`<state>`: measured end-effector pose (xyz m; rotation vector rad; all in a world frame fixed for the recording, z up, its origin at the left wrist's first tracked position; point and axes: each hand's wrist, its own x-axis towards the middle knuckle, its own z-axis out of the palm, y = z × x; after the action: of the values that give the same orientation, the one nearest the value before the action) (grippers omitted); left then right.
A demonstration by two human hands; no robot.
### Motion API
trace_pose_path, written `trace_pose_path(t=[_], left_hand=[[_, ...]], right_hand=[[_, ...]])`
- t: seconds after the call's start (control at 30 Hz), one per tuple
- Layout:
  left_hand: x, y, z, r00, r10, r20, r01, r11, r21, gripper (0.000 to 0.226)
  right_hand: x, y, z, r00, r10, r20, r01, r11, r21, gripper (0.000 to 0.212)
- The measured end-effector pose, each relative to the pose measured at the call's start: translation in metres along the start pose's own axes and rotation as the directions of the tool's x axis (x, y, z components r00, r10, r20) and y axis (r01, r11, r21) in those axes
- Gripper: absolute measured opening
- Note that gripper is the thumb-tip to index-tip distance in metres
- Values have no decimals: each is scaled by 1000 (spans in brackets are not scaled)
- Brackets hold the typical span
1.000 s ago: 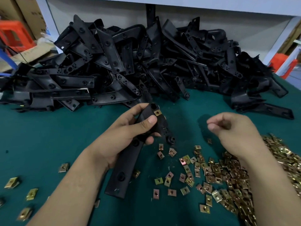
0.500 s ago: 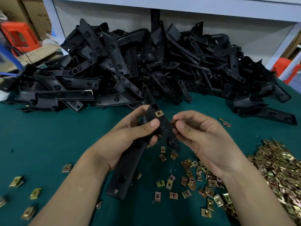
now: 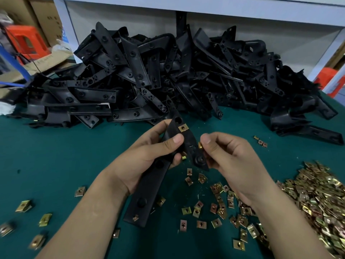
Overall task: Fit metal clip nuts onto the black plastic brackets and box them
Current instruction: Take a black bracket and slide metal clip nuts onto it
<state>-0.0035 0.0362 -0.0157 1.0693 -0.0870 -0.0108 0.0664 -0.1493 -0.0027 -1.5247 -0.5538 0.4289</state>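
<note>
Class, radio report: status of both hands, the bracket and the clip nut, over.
Left hand grips black bracket. Right hand pinches clip nut at bracket's edge. One fitted nut near top end. Loose nuts on mat below, no obstruction.

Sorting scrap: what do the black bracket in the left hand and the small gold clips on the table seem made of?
Bracket: likely moulded plastic, matt black with faint sheen; round moulded bosses show. Clips: probably thin stamped sheet metal, yellowish iridescent plating; they glint and have folded edges.
</note>
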Motion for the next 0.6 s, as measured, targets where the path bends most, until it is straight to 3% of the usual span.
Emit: trace_pose_path(t=[0.27, 0.4, 0.6], left_hand=[[1, -3, -4, 999, 31, 17, -32, 997, 69, 42], [2, -4, -7, 997, 54, 45, -61, 984, 168, 42], [0, -4, -11, 993, -2, 122, -19, 985, 172, 34]], right_hand=[[-1, -2, 0, 995, -81, 60, 85, 995, -61, 36], [-2, -6, -6, 981, -150, 126, 173, 965, -198, 33], [-5, -11, -13, 950, -171, 262, 251, 916, -312, 28]])
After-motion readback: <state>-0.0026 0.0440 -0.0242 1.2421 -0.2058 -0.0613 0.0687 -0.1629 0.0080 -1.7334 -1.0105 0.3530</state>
